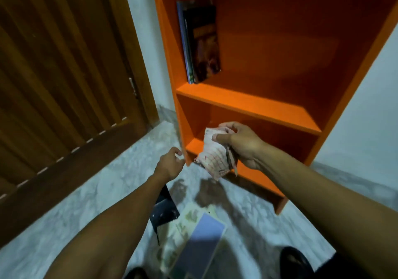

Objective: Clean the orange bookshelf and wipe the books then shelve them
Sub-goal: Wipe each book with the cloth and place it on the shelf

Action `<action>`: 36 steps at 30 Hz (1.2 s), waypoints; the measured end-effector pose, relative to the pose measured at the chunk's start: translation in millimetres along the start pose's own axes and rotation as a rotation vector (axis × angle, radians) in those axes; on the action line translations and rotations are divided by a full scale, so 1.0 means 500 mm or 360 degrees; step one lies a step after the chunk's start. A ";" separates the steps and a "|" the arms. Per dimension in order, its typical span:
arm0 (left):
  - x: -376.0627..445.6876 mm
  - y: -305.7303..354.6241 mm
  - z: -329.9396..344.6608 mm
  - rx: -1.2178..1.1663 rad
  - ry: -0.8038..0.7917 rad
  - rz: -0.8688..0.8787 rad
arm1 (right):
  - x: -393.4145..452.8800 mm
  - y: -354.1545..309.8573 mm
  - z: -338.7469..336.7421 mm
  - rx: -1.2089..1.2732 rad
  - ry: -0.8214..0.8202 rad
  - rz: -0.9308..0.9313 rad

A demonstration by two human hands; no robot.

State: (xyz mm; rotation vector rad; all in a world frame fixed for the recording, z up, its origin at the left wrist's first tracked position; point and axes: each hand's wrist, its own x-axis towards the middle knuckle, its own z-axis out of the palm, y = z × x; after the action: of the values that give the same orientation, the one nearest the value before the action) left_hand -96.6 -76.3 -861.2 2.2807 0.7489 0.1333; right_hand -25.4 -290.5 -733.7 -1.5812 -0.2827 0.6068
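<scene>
**Cloth in hand at the lower shelf of the orange bookshelf**

The orange bookshelf (247, 104) stood against a pale wall, its inside panels a darker orange in shadow and its shelf fronts bright. On the upper visible shelf, two or three books (200, 41) stood upright and slightly tilted at the left end, against the left side panel; the outermost had a dark cover with reddish print too blurred to read. The rest of that shelf, out to its right edge, lay open.

The right hand (239, 145) gripped a crumpled white cloth (213, 156) with a faint red check, thumb and fingers curled round it, in front of the lower compartment near its left front corner. The left hand (170, 164) was held just beside the bookshelf's left front edge, fingers loosely curled; whether it touched the edge could not be told.

On the marble-patterned floor (107, 181) near the person, in front of the bookshelf, lay more books: a dark one (164, 210) partly under the left forearm, a pale illustrated one (183, 224) and a blue-covered one (202, 244) overlapping it. A brown wooden door (64, 74) stood to the left, with a strip of wall between it and the bookshelf. Dark shoes (295, 261) showed at the bottom edge.
</scene>
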 end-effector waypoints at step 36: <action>-0.108 -0.129 0.147 0.0263 -0.0205 -0.0010 | -0.046 0.043 -0.047 0.0192 0.0055 0.0237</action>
State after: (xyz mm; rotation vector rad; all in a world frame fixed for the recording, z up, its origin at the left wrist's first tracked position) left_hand -149.6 -114.0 -951.9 2.4165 0.7224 -0.0808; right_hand -35.5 -324.9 -749.7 -1.5032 -0.1007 0.6978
